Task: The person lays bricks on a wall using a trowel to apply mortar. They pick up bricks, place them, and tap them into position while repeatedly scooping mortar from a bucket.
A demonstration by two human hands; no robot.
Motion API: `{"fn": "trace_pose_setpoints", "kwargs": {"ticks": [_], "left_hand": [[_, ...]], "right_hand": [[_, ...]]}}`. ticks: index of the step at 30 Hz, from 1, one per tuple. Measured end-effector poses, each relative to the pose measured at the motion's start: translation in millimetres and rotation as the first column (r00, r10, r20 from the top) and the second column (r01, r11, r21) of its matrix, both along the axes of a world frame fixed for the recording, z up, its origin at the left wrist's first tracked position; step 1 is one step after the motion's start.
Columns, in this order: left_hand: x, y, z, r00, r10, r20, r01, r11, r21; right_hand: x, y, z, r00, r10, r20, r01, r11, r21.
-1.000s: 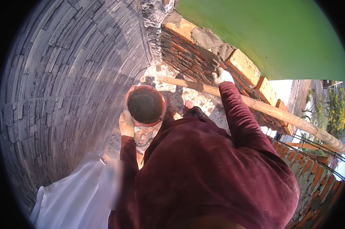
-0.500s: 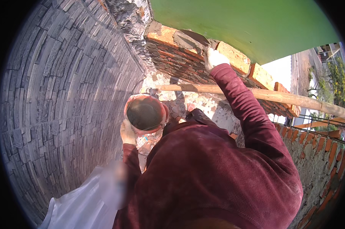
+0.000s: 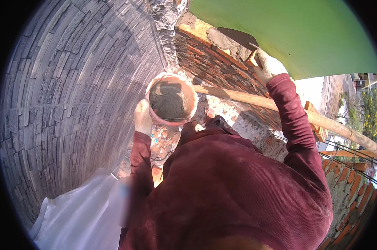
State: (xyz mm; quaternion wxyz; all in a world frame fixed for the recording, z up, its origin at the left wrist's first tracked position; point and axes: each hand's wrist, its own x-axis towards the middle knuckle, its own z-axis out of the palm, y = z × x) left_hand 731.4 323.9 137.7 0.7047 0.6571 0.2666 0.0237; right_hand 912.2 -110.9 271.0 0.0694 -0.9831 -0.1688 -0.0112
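Observation:
My right hand (image 3: 270, 66), in a pale glove, grips a trowel (image 3: 239, 36) whose dark blade is over the top of the low brick wall (image 3: 213, 58). Grey mortar (image 3: 224, 41) lies on the bricks beside the blade. The trowel's handle is mostly hidden by my fingers. Lower and to the left, my left hand (image 3: 142, 117), also gloved, is closed on the left rim of a reddish bucket (image 3: 191, 93). Wet grey mortar (image 3: 169, 100) sits inside this bucket, partly in shade.
A wooden pole (image 3: 242, 96) runs from beside the bucket to the right, passing under my right forearm. Grey stone cladding (image 3: 80, 96) rises at left; a green panel (image 3: 288, 33) stands behind the brick wall. Rubble (image 3: 165, 139) covers the ground. White cloth (image 3: 80, 212) appears lower left.
The view has shifted, so the bucket and wall appear farther right. My right hand has moved a little right along the wall with the trowel. My left hand stays at the bucket.

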Motion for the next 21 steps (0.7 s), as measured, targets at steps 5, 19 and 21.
{"fn": "trace_pose_setpoints", "kwargs": {"ticks": [5, 19, 21], "left_hand": [[34, 9, 37, 0.974, -0.191, 0.124, 0.203, 0.975, -0.090], [91, 32, 114, 0.724, -0.658, 0.207, 0.411, 0.653, 0.637], [93, 26, 115, 0.605, -0.762, 0.231, 0.235, 0.448, 0.863]], "right_hand": [[-58, 59, 17, 0.865, 0.372, -0.336, -0.404, 0.915, -0.027], [-84, 112, -19, 0.845, 0.333, -0.420, -0.300, 0.943, 0.143], [-71, 93, -17, 0.862, 0.263, -0.434, -0.248, 0.964, 0.092]]}}
